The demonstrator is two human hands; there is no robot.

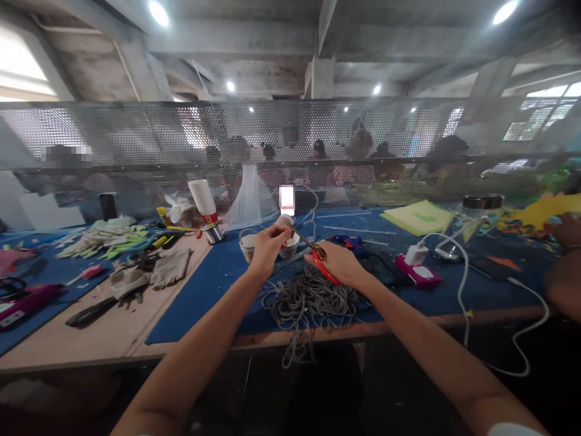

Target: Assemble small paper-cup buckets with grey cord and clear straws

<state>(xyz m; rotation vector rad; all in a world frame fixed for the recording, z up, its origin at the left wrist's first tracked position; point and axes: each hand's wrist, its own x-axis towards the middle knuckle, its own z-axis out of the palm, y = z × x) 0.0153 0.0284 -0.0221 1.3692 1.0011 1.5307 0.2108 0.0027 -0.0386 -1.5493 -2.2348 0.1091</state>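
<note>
Right hand [338, 261] closed round grips of red-handled scissors [321, 266]; long axis slants forward and left, blade tips pointing at left fingertips, contact too small to tell. Left hand [267, 245] beside right-hand white cup [291, 247], thumb and fingers drawn in; cannot tell whether anything is pinched. Scissors lie right of left hand. Tangled grey cord [313, 300] on blue mat [195, 312], nearer body, below scissors; right hand closer to it.

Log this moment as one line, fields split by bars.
right hand: gripping red-handled scissors | left hand: near scissors' tips, held item unclear | grey cord: heaped on blue mat
</note>
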